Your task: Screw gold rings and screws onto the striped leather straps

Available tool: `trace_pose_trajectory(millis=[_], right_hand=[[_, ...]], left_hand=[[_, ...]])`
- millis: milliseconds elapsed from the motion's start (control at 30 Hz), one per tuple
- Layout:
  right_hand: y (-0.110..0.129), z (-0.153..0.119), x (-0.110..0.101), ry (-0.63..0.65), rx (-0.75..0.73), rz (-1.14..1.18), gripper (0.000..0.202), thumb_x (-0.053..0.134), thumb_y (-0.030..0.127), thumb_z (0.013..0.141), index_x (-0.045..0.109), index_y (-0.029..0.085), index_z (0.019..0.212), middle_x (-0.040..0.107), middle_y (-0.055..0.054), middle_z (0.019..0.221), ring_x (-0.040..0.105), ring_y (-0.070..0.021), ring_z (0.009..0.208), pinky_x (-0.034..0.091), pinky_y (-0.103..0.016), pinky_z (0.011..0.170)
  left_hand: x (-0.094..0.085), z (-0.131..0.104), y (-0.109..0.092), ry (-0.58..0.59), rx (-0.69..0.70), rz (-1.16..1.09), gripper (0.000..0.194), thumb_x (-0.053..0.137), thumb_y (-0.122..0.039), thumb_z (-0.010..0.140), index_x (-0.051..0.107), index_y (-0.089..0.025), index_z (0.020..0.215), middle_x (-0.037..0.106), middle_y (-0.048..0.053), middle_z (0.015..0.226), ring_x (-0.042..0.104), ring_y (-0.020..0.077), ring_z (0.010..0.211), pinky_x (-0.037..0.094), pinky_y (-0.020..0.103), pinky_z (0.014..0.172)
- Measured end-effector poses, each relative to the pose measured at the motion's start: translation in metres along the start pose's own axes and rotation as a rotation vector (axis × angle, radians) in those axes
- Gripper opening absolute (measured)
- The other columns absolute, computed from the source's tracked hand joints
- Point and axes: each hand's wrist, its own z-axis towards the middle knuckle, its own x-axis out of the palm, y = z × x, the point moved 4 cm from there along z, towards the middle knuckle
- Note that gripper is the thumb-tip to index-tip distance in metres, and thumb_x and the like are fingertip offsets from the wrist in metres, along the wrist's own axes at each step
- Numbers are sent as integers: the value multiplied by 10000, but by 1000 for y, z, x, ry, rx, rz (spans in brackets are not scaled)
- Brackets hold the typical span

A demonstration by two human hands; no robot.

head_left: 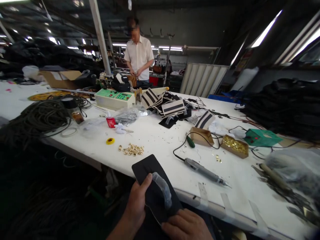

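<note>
A flat black panel (147, 166) with rounded corners is tilted at the table's front edge. A curved strip wrapped in clear plastic (163, 191) lies on its face. My left hand (137, 201) grips the panel's left edge, thumb on top beside the strip. My right hand (188, 225) is closed at the panel's lower end, its fingers bent over the surface; its thumb is hidden. Small gold metal fittings (133, 150) lie loose just beyond the panel. An electric screwdriver (206, 170) with a cord rests to the right, its tip pointing right.
Striped panels (172, 107) are heaped mid-table beside a green-and-cream machine (115, 99). Cardboard trays (235, 146), one with gold parts, and a green box (262, 137) stand right. A red bottle (110, 120) and yellow tape roll (110, 141) sit left. A person (138, 55) stands across.
</note>
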Motion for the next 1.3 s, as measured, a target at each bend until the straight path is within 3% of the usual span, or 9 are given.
trace_pose_trajectory(millis=[100,167,267,333,500,700,833,1033,1300], right_hand=[[21,-6,36,28,39,41,145,554,233,1021,671,252,1103,760,-23,756,679,-192,601,433,-353,489],[27,-4,46,51,47,98,146,559,297,1028,680,252,1096,770,-30,805,698,-198,640,449,-353,517],[33,9,41,94,50,259,235,645,469,991,704,266,1095,785,-31,858,726,-204,697,495,-348,584],[29,26,28,100,123,368,257,709,479,953,729,275,1109,791,-43,877,737,-205,741,531,-334,646],[-26,88,12,-7,492,500,145,676,346,981,789,267,1025,797,-35,909,744,-194,809,570,-295,731],[-128,151,77,13,725,344,149,696,318,902,806,231,954,811,-27,926,743,-196,811,563,-302,788],[-170,171,116,37,756,281,229,665,285,899,803,228,1073,806,-30,948,724,-192,804,552,-313,811],[-197,192,136,57,718,206,253,655,303,922,807,244,1115,785,-47,1020,697,-199,873,521,-313,848],[-202,203,139,121,627,210,153,691,248,892,832,256,952,764,-44,996,676,-187,841,501,-304,825]], left_hand=[[-26,-13,5,-116,-45,-9,560,897,-437,714,746,-105,1139,816,118,972,781,297,897,610,387,811],[-39,-16,6,-153,-45,-22,510,887,-411,714,756,-112,1106,819,101,928,784,282,867,606,369,791],[-57,-16,0,-153,-20,-16,496,874,-405,723,761,-118,1112,822,92,923,785,286,891,604,371,811],[-68,-14,-7,-128,5,3,511,862,-421,745,759,-117,1142,823,102,956,783,297,921,602,385,833],[-97,-7,-12,-103,22,74,496,846,-430,784,763,-118,1159,821,122,1033,771,318,1003,574,425,944],[-117,-3,-8,-131,-24,82,496,855,-449,769,779,-129,1140,816,122,1077,749,334,1083,548,444,1008],[-124,-2,-8,-154,-66,72,494,869,-463,743,793,-144,1113,821,105,1061,760,317,1030,562,411,972],[-128,6,-6,-116,-93,39,511,845,-455,783,779,-147,1185,815,111,1086,757,319,1022,569,418,948],[-124,13,-11,-104,-89,71,473,834,-448,802,787,-148,1165,817,98,1066,759,296,983,566,394,935]])
